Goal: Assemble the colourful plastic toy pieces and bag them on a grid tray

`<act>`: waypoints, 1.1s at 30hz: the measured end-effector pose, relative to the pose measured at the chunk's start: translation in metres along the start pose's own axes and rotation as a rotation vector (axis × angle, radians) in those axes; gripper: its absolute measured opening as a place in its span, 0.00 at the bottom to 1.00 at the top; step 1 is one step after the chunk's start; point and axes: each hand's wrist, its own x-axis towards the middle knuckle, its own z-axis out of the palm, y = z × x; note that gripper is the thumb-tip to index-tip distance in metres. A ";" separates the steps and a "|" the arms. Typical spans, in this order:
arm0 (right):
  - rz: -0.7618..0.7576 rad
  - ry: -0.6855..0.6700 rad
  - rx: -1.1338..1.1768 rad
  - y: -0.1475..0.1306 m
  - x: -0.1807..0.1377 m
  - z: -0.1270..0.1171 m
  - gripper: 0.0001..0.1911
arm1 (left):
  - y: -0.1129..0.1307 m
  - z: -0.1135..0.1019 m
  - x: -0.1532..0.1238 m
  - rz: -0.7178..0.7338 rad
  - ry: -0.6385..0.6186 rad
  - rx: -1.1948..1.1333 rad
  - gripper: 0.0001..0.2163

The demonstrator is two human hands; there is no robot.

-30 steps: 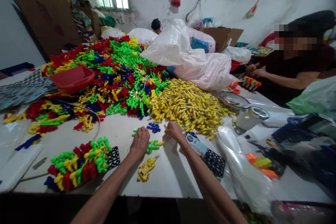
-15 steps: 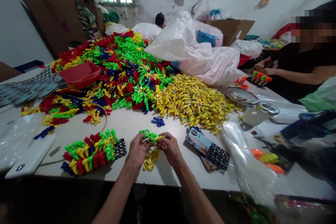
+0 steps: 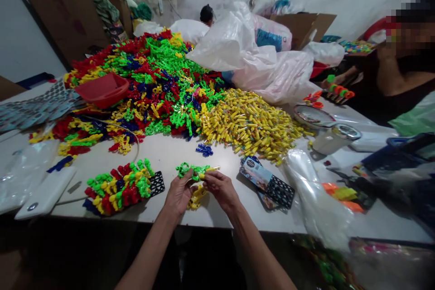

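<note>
Over the near edge of the table, my left hand [image 3: 178, 194] pinches a green plastic toy figure [image 3: 183, 169]. My right hand [image 3: 221, 190] grips a small yellow tube with a clear end [image 3: 213, 169], touching or very near the green figure. Fingers cover where the two meet, so I cannot tell whether they are joined. Below my hands lies a yellow figure [image 3: 195, 200], partly hidden by them. A dark blue figure [image 3: 204, 149] rests just beyond. On the left, a black perforated tray [image 3: 157, 184] carries rows of red, green, yellow and blue figures [image 3: 118, 188].
A big heap of coloured figures [image 3: 156, 68] adjoins a pile of yellow tubes [image 3: 254, 122]. A red scoop [image 3: 102, 89] sits on the heap. Black trays with a printed card [image 3: 256, 174] lie at right, beside plastic film [image 3: 302, 181]. A co-worker [image 3: 404, 68] sits at far right.
The view has shifted slightly. My hands stay together, with the green figure and yellow tube turned a little. At right, the co-worker has raised one arm toward the head.
</note>
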 end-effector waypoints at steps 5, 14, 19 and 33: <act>-0.013 0.002 -0.010 0.006 -0.002 0.004 0.15 | -0.006 0.004 -0.003 0.022 0.005 -0.009 0.14; -0.001 0.049 0.113 0.016 -0.003 0.009 0.17 | -0.010 0.007 -0.005 -0.118 0.068 -0.219 0.03; 0.019 0.037 0.125 0.014 -0.003 0.009 0.15 | -0.011 0.007 -0.005 -0.172 0.065 -0.293 0.03; 0.006 0.007 0.080 0.012 -0.006 0.008 0.16 | -0.008 0.006 -0.006 -0.185 0.055 -0.225 0.07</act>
